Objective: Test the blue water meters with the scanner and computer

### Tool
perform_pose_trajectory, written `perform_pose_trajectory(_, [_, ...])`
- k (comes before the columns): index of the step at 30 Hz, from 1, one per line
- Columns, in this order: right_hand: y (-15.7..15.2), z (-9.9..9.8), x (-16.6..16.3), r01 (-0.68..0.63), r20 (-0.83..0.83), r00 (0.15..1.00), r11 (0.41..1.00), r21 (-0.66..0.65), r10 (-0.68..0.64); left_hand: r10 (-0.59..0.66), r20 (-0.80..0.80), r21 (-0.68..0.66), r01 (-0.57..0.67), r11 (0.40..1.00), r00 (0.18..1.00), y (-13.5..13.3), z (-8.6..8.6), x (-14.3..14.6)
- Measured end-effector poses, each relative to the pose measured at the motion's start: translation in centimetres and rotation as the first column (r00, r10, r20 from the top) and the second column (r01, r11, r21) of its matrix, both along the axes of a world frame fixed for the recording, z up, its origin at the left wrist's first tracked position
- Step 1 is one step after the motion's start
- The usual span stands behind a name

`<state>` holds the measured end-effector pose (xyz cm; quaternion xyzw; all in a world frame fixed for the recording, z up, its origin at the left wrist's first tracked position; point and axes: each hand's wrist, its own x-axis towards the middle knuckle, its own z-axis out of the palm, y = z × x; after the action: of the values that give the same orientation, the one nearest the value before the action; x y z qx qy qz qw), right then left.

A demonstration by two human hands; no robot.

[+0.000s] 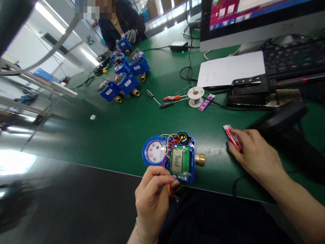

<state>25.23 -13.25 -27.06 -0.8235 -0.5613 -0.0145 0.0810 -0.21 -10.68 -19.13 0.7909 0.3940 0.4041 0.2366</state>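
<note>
A blue water meter [192, 169] lies with its case open near the table's front edge. Its small display [177, 160] reads "good", upside down from here. Thin red and yellow wires [172, 139] run across it, and a brass fitting [200, 159] sticks out to the right. My left hand [153, 193] pinches a few wires [172, 194] at the meter's lower edge; their loose ends hang below the fingers. Off to the right, my right hand [256, 152] holds a small red tube [234, 138] between thumb and fingers, against the table.
Several blue meters [126, 83] stand at the back left, near a gloved co-worker's hand [131, 35]. A solder spool [195, 96], screwdrivers [171, 98] and a purple pack [206, 103] lie mid-table. A black scanner-like device [284, 118], keyboard [291, 61] and monitor [228, 37] occupy the right.
</note>
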Motion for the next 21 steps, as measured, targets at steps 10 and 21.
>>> perform_pose_trajectory(10, [-0.04,-0.18,0.02,-0.02,0.026,0.999,1.0,0.022,0.02,0.025,0.026,-0.043,-0.024,0.999,0.999,-0.25,-0.73,-0.64])
perform_pose_trajectory(21, [-0.13,-0.44,0.08,-0.039,0.06,0.998,0.996,0.085,0.034,0.01,0.03,-0.033,-0.009,0.999,0.999,-0.02,-0.59,-0.46])
